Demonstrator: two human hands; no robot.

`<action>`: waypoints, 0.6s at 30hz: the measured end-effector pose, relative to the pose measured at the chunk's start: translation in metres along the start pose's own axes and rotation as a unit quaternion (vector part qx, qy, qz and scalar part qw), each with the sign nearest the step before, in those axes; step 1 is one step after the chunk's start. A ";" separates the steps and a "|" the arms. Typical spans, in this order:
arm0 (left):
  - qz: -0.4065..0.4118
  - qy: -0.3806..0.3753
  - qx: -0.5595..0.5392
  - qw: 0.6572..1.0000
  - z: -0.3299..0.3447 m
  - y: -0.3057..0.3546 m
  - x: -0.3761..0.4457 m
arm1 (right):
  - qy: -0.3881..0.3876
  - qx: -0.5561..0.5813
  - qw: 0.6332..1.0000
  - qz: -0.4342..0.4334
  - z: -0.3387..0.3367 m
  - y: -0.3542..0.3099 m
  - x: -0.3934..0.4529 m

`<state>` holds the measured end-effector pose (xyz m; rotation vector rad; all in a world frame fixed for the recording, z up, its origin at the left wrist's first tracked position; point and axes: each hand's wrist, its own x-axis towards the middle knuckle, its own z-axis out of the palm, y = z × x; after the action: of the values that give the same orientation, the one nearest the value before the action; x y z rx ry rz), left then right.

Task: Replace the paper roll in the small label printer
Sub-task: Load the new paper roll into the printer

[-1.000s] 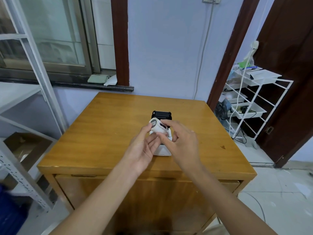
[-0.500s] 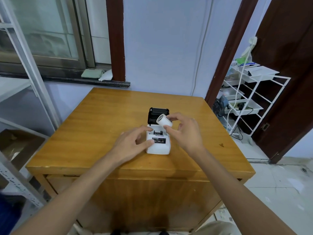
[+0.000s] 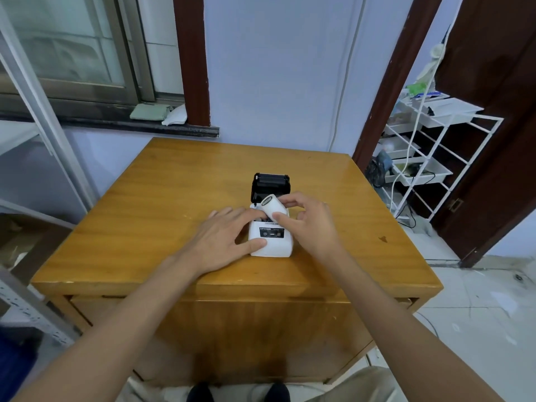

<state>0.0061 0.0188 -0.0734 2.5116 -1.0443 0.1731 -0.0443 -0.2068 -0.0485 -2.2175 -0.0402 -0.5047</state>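
Observation:
A small white label printer [image 3: 272,242] sits near the middle of the wooden table [image 3: 162,204], its black lid [image 3: 270,184] flipped open toward the wall. My left hand [image 3: 223,236] rests on the printer's left side, thumb on its front corner. My right hand [image 3: 311,223] holds a white paper roll [image 3: 270,206] tilted just above the open paper bay, pinched between thumb and fingers. The inside of the bay is mostly hidden by the roll and my fingers.
A white wire rack [image 3: 429,158] with trays and cables stands to the right by a dark door. A grey metal shelf frame [image 3: 34,117] and a cardboard box [image 3: 26,242] are on the left. A window ledge runs behind the table.
Both hands held the roll over the printer a second ago. My left hand let go and dropped onto the printer's side; my right hand has lowered the roll closer to the open bay.

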 end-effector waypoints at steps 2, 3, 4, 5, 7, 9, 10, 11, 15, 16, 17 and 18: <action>-0.009 -0.003 -0.021 1.000 0.000 -0.001 0.001 | -0.012 -0.026 1.000 -0.006 0.000 -0.002 0.004; -0.019 0.000 -0.037 0.999 -0.001 -0.001 0.001 | -0.022 -0.040 0.999 -0.007 -0.001 -0.003 0.006; -0.031 0.002 -0.054 0.998 -0.001 -0.001 0.001 | -0.032 -0.053 0.998 -0.006 -0.003 -0.003 0.008; -0.039 0.004 -0.067 0.997 -0.001 -0.002 0.001 | -0.044 -0.062 0.997 -0.003 -0.005 -0.003 0.010; -0.044 0.008 -0.076 0.996 0.000 -0.002 0.001 | -0.073 -0.082 0.994 0.001 -0.013 -0.005 0.013; -0.041 0.013 -0.072 0.997 0.000 -0.001 0.001 | -0.105 -0.107 0.989 -0.009 -0.020 -0.008 0.018; -0.040 0.015 -0.069 0.997 0.001 -0.001 0.001 | -0.121 -0.124 0.985 -0.020 -0.023 -0.010 0.020; -0.040 0.017 -0.067 0.997 0.000 -0.001 0.001 | -0.134 -0.149 0.979 -0.032 -0.026 -0.013 0.023; -0.054 0.029 -0.102 0.993 -0.004 0.002 -0.001 | -0.176 -0.277 0.941 -0.084 -0.027 -0.027 0.035; -0.061 0.031 -0.114 0.991 -0.004 0.003 -0.001 | -0.188 -0.294 0.933 -0.091 -0.027 -0.030 0.037; -0.064 0.033 -0.119 0.990 -0.005 0.003 -0.001 | -0.199 -0.308 0.926 -0.094 -0.027 -0.033 0.040; -0.066 0.033 -0.120 0.990 -0.004 0.003 -0.001 | -0.209 -0.321 0.919 -0.097 -0.026 -0.035 0.043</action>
<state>0.0030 0.0193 -0.0686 2.3309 -0.8166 0.0855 -0.0208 -0.2100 0.0082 -2.9577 -0.3690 -0.1385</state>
